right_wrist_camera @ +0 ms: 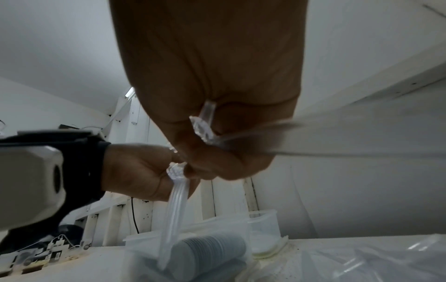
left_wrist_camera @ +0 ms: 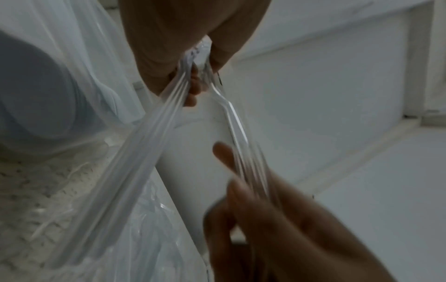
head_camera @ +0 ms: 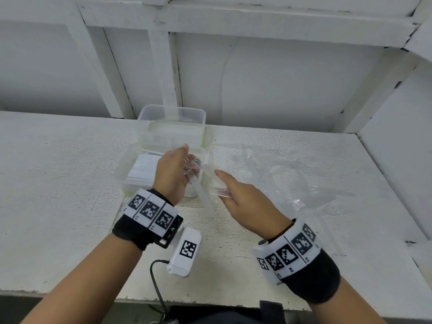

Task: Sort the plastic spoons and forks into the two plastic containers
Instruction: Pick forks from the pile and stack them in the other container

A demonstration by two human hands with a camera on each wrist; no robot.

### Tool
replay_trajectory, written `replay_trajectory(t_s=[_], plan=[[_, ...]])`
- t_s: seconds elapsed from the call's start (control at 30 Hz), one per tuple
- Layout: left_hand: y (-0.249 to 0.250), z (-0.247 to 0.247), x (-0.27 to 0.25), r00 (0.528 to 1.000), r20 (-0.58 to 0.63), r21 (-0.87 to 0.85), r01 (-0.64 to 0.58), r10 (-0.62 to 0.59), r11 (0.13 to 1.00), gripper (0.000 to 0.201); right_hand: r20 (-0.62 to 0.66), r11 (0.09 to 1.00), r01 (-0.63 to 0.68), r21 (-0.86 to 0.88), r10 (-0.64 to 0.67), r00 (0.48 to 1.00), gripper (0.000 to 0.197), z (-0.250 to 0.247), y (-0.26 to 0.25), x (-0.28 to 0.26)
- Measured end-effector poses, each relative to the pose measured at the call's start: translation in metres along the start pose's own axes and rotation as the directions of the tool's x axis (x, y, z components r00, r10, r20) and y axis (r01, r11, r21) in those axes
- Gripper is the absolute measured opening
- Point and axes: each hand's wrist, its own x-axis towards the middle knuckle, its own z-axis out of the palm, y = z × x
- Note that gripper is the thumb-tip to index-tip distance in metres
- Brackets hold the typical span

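Left hand (head_camera: pixel 174 170) curled round a bundle (left_wrist_camera: pixel 135 152) of clear plastic cutlery, gripping it by the handles; the bundle hangs down from the fist toward the near box (head_camera: pixel 131 174), per right wrist view. Whether these are spoons or forks: cannot tell, heads blurred. Right hand (head_camera: pixel 245 202) at 3 o'clock of the left, fingers pinching a second, smaller group of clear pieces (left_wrist_camera: pixel 243 152); the handle ends (right_wrist_camera: pixel 205 129) stick out between the fingers in the right wrist view. In the left wrist view one piece in that group shows a fork-like neck, tines not legible. The two groups cross near the left fist, so both hands appear to touch the same cluster; exact split not clear. Both hands are raised above the table (head_camera: pixel 58 195), w/ the left one over the near box. Near box holds a stacked row of white pieces (head_camera: pixel 145 169), lying flat. Far box (head_camera: pixel 170 122) sits at 12 o'clock of the near box, touching or just beside it; contents pale, not identifiable. Loose clear cutlery on a clear plastic bag (head_camera: pixel 292 174) lies at 3 o'clock of the boxes, on the table. Marker bands on both wrists; white camera unit (head_camera: pixel 184 253) w/ black cable under the left wrist.
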Motion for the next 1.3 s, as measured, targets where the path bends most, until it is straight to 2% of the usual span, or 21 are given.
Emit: replay_trajectory(t_s=[0.07, 0.13, 0.23, 0.33, 0.43, 0.57, 0.67, 0.73, 0.83, 0.93, 1.03, 1.1, 1.17, 1.23, 1.3], plan=[[0.007, -0.010, 0.009, 0.999, -0.052, -0.079, 0.001, -0.005, 0.997, 0.018, 0.018, 0.998, -0.002, 0.064, 0.000, 1.000, 0.047, -0.002, 0.006, -0.004], [0.013, -0.019, 0.016, 0.999, -0.046, -0.146, -0.013, 0.007, 0.989, 0.016, 0.005, 0.993, -0.029, 0.114, 0.029, 1.000, 0.040, -0.005, 0.013, -0.006], [0.015, -0.026, 0.020, 0.999, -0.028, -0.206, -0.033, 0.027, 0.978, 0.017, -0.076, 0.971, -0.127, 0.203, 0.145, 0.987, 0.036, -0.011, 0.021, -0.009], [0.014, -0.025, 0.020, 0.999, -0.029, -0.183, -0.023, 0.018, 0.983, 0.016, -0.115, 0.906, -0.202, 0.372, 0.261, 0.958, 0.039, -0.019, 0.018, -0.007], [0.011, -0.016, 0.013, 1.000, 0.013, -0.106, -0.003, 0.004, 0.994, 0.013, -0.188, 0.868, -0.177, 0.464, 0.292, 0.938, 0.037, -0.023, 0.012, 0.002], [0.003, -0.001, 0.000, 0.990, 0.141, -0.046, 0.023, -0.016, 0.999, 0.016, -0.330, 0.900, -0.082, 0.427, 0.239, 0.913, 0.036, -0.018, 0.001, 0.018], [-0.003, 0.007, -0.008, 0.975, 0.220, -0.047, 0.022, -0.011, 0.999, 0.016, -0.506, 0.905, 0.038, 0.425, 0.202, 0.839, 0.019, -0.010, -0.006, 0.030], [-0.006, 0.010, -0.013, 0.957, 0.290, -0.035, -0.003, 0.013, 0.999, 0.018, -0.561, 0.908, 0.089, 0.408, 0.173, 0.809, 0.010, -0.005, -0.011, 0.035], [-0.009, 0.013, -0.019, 0.922, 0.387, -0.007, -0.027, 0.027, 1.000, 0.033, -0.592, 0.953, 0.109, 0.281, 0.083, 0.802, 0.009, 0.003, -0.018, 0.040], [-0.010, 0.013, -0.018, 0.935, 0.355, 0.018, -0.008, 0.001, 1.000, 0.034, -0.600, 0.974, 0.116, 0.197, 0.026, 0.800, 0.018, 0.010, -0.021, 0.041], [-0.009, 0.012, -0.017, 0.941, 0.339, 0.050, -0.008, -0.009, 0.999, 0.026, -0.531, 0.984, 0.120, 0.135, -0.030, 0.847, 0.029, 0.010, -0.021, 0.042], [-0.008, 0.011, -0.018, 0.935, 0.356, 0.062, -0.012, -0.011, 0.998, 0.027, -0.477, 0.972, 0.135, 0.190, -0.028, 0.879, 0.028, 0.007, -0.019, 0.040], [-0.007, 0.009, -0.018, 0.927, 0.375, 0.068, -0.016, -0.010, 0.998, 0.035, -0.463, 0.952, 0.152, 0.266, -0.013, 0.887, 0.022, 0.003, -0.018, 0.036], [-0.006, 0.008, -0.015, 0.937, 0.350, 0.059, -0.015, -0.006, 0.998, 0.040, -0.521, 0.935, 0.195, 0.297, -0.013, 0.853, 0.019, 0.005, -0.014, 0.034], [-0.003, 0.007, -0.011, 0.964, 0.264, 0.027, 0.001, -0.008, 1.000, 0.036, -0.602, 0.952, 0.220, 0.211, -0.051, 0.797, 0.022, 0.007, -0.008, 0.035]])
